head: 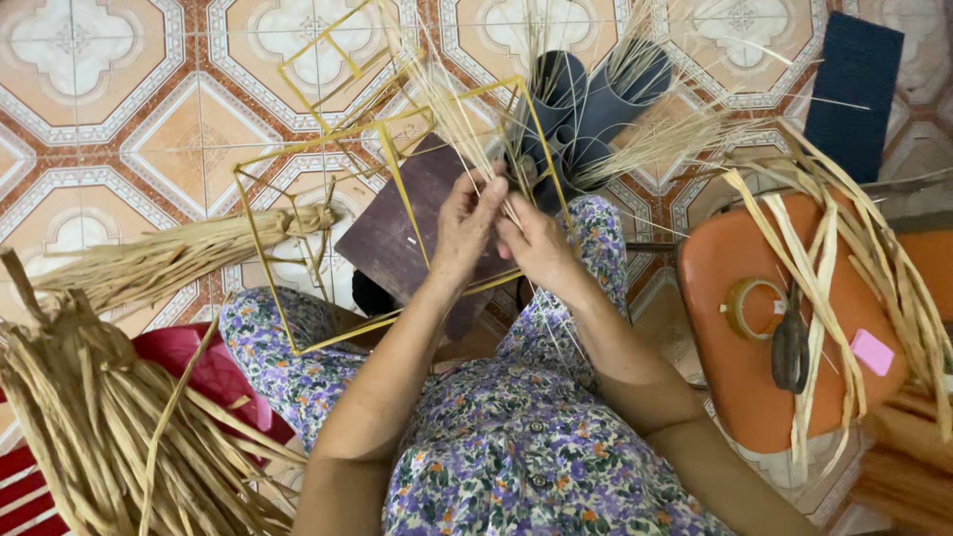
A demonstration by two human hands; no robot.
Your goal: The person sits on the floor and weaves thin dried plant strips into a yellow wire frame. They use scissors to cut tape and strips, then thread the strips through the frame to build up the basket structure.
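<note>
Patterned ceramic floor tiles (109, 109) in orange and cream fill the background. I see the left hand (465, 230) and right hand (536, 248) close together above the lap, both pinched shut on thin pale straw strands (467, 119) that fan upward from the fingers. These strands cross a yellow wire box-shaped frame (260, 248), whose near bar runs just beside both hands. A dark brown flat board (392, 233) lies under the frame. Coarse dried fibre bundles (99, 427) rest at left; an orange plastic stool (735, 377) at right carries a tape roll (749, 308) and scissors (791, 347).
</note>
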